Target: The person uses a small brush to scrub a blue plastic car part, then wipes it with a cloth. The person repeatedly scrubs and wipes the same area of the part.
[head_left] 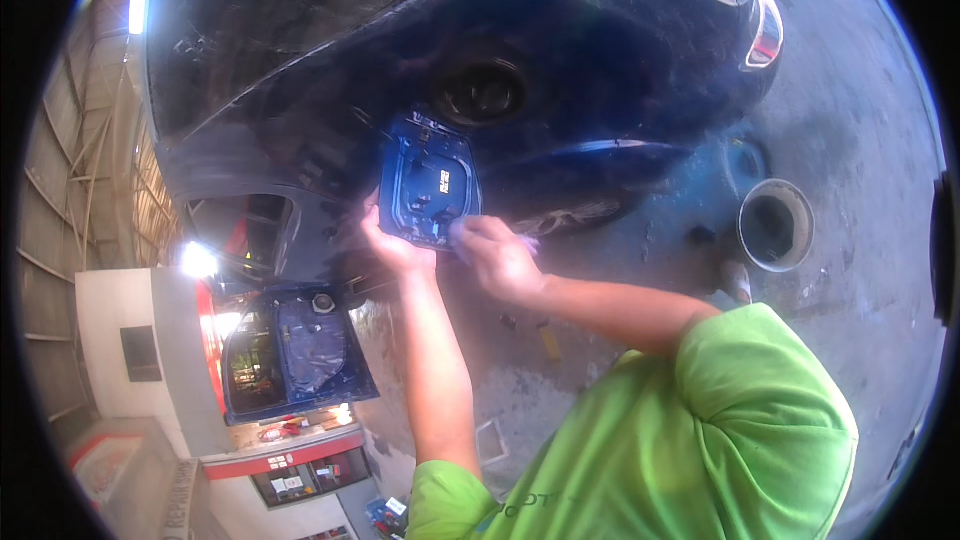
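Note:
A blue fuel flap (405, 180) stands swung out below the round fuel filler recess (480, 92) in the side of a dark blue car (600, 60). Its inner face, with a small printed label, is turned toward me. My left hand (398, 245) grips the flap's lower left edge from beneath, fingers partly hidden behind it. At the lower right corner, my right hand (503, 262) is closed on a pale, bunched cloth (459, 236) that touches the flap's edge. Motion blurs this hand slightly, and most of the cloth is hidden in it.
A grey bucket (776, 226) stands on the concrete floor to the right. The car's tail light (766, 30) is at the upper right. An open car door (300, 350) is at the left, near a red-edged workbench (285, 465) with tools.

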Available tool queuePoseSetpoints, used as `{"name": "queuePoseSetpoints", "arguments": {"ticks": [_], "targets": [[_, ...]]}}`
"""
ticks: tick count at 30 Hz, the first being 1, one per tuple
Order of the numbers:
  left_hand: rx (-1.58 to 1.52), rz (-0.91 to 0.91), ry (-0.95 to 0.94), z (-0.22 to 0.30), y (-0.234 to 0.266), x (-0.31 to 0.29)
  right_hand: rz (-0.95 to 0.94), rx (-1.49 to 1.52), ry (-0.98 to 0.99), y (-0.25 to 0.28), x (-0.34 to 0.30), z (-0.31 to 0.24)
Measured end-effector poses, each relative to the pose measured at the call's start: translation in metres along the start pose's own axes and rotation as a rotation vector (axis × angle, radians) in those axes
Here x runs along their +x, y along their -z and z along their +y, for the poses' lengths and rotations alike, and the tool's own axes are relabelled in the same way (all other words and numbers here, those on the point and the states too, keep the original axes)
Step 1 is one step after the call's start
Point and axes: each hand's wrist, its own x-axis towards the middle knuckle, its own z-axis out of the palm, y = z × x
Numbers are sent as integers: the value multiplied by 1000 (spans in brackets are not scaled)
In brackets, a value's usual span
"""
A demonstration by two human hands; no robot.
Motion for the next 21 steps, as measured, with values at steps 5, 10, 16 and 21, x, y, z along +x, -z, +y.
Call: {"name": "queuePoseSetpoints", "arguments": {"ticks": [5,10,16,21], "targets": [[19,19,-23,-2,1,1,-280,-235,-29,25,9,7],[-23,9,-13,-3,-2,0,-92,-235,276,20,7,19],[-47,48,-7,-3,-3,-1,-91,-139,111,16,-12,34],[-72,67,59,-4,-2,-2,1,-112,5,6,-14,38]]}}
